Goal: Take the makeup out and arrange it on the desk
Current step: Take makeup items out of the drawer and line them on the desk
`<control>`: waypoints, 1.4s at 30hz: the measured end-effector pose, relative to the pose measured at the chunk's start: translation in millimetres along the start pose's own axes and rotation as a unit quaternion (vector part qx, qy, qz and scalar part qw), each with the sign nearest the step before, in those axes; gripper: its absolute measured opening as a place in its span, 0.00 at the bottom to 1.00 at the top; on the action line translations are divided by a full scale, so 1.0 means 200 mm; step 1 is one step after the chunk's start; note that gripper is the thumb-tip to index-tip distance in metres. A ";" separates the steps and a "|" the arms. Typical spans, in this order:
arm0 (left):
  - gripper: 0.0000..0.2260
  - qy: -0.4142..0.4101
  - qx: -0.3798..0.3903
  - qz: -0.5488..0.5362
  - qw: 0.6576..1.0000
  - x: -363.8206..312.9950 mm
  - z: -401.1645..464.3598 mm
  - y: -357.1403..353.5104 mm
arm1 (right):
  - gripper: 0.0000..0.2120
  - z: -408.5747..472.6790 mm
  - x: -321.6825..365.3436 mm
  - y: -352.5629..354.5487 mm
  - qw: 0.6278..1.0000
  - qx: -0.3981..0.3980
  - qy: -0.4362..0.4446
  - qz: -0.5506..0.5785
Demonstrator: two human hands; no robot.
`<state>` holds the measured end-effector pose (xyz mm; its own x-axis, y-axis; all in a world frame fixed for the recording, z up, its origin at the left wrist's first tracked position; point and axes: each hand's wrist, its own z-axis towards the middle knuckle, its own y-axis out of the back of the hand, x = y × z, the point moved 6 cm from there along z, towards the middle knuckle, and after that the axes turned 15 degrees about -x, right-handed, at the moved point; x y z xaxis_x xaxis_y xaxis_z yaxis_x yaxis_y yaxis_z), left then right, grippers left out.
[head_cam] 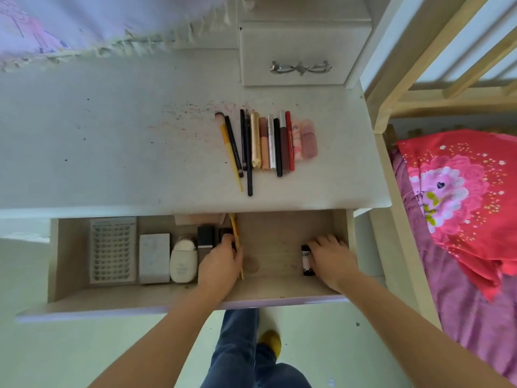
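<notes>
Right of the counter: a bed [461,275] with a pale wooden frame [391,88], a purple sheet, a red pillow [458,197] printed with a pink flower. At the counter's back right corner, a small white drawer box [302,49] with a silver bow-shaped handle [300,67]. Below, pale floor [56,354], blue jeans [240,340], a yellow slipper [270,341].

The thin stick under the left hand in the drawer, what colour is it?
Yellow; the stick shows in the head view.

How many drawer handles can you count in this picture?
1: a silver bow-shaped handle on the small closed drawer atop the desk. The open drawer's front faces away, so any handle there is hidden.
</notes>
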<state>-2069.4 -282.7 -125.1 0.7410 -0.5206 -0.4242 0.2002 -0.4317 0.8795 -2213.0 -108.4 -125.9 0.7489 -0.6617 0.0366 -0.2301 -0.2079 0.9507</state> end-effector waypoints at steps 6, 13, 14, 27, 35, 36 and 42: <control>0.08 0.018 0.032 0.191 0.981 -0.02 0.19 -0.15 | 0.15 0.04 0.04 0.00 0.996 -0.046 0.036 -0.060; 0.07 0.135 0.038 -0.067 0.988 0.07 0.13 -0.08 | 0.13 -0.05 0.08 0.05 0.992 -0.040 0.039 0.114; 0.05 0.120 0.044 -0.083 0.988 0.06 0.10 -0.04 | 0.12 -0.05 0.09 0.08 0.987 -0.048 0.036 0.147; 0.08 -0.029 -0.074 -0.190 0.979 -0.33 0.45 0.81 | 0.04 0.42 -0.27 0.98 0.857 -0.323 -0.131 0.380; 0.14 0.018 0.044 0.012 0.999 -0.38 0.83 0.65 | 0.14 0.74 -0.32 0.87 0.937 -0.238 -0.121 0.226; 0.13 0.026 0.041 0.006 0.999 -0.37 0.82 0.63 | 0.15 0.72 -0.33 0.87 0.934 -0.248 -0.125 0.226; 0.07 -0.018 -0.082 -0.146 0.986 -0.25 0.38 0.64 | 0.07 0.20 -0.14 0.84 0.876 -0.351 -0.014 0.331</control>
<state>-2129.1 -367.1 -7.3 0.6146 -0.4188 -0.6684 0.5038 -0.4437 0.7412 -2298.2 -153.1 20.2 0.5773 -0.4892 0.6537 -0.1626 0.7157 0.6792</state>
